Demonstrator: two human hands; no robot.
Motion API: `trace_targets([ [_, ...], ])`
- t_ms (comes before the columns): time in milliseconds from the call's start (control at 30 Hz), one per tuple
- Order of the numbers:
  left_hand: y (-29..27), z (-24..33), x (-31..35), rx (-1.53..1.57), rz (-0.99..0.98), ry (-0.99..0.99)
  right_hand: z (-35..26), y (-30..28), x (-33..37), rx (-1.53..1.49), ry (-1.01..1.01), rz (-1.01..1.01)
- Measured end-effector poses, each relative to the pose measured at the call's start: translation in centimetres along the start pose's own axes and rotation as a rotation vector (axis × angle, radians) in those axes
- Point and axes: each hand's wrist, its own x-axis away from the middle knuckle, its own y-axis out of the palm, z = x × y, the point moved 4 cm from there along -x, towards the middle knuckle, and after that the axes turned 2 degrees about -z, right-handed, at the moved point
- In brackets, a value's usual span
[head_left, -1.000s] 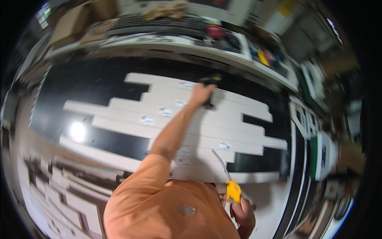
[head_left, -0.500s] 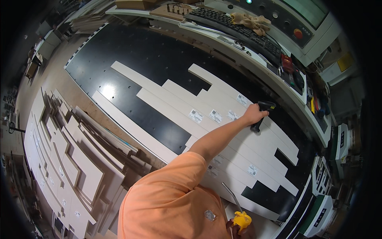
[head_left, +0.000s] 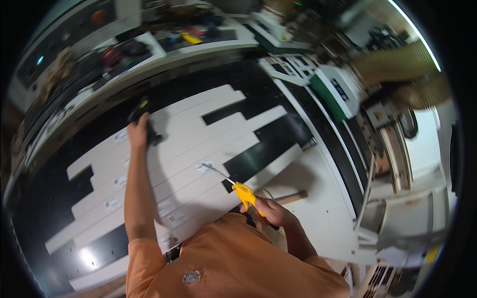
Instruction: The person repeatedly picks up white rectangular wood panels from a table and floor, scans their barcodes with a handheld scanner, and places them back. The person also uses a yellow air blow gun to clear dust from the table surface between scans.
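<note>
My left hand [head_left: 138, 131] is closed around a black handheld barcode scanner [head_left: 154, 137] above the far left part of the pale boards. Lower and to the right, my right hand [head_left: 274, 211] grips a yellow air blow gun [head_left: 244, 193]. Its thin metal nozzle reaches left, its tip over a printed label [head_left: 204, 167]. Long pale boards [head_left: 186, 130] lie side by side in staggered lengths on a black bed [head_left: 251, 161]. Several more labels are stuck to them. Some blur softens the picture.
Beyond the bed runs a white-edged bench with a glove [head_left: 58, 69], a keyboard and tools [head_left: 191, 37]. White and green machine housings [head_left: 335, 94] stand at the right, beside thick ribbed hoses [head_left: 392, 62]. A white surface [head_left: 318, 218] adjoins the bed there.
My view has swung to the right, so the boards and bench appear farther left. My right hand and the blow gun now show fully over the boards' near edge. The left hand keeps the scanner.
</note>
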Motion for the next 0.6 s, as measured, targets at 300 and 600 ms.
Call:
trace_targets([
  [300, -0.5, -1.4, -1.4, 0.037, 0.016, -0.029, 12.4, -8.0, 5.0, -0.354, 0.01, 1.332],
  [600, -0.4, -1.1, -1.2, 0.015, -0.011, -0.126, 15.7, -11.3, 9.3, -0.815, -0.257, 1.872],
])
